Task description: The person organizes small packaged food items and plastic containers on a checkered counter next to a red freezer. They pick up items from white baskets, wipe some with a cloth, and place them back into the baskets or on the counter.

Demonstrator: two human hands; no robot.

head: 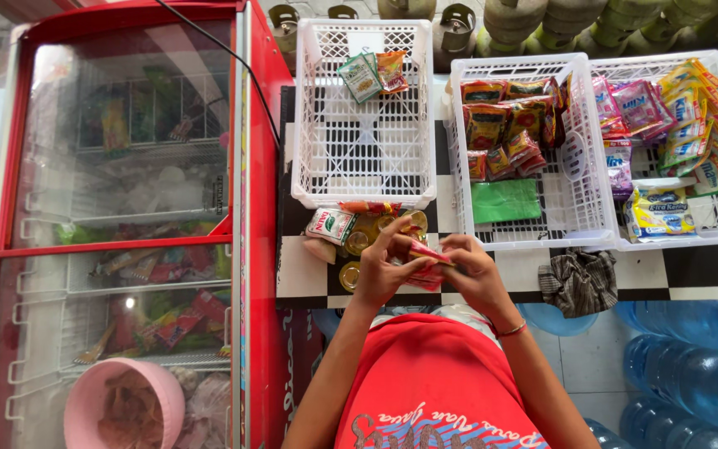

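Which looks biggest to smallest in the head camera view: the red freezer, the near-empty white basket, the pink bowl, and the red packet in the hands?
1. Red freezer
2. Near-empty white basket
3. Pink bowl, partly cut off and nearer the camera, so less sure
4. Red packet, held by the left hand and right hand

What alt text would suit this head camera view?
Two bare hands, left hand and right hand, together hold a red snack packet over a checkered counter with white baskets of packets, beside a red freezer.
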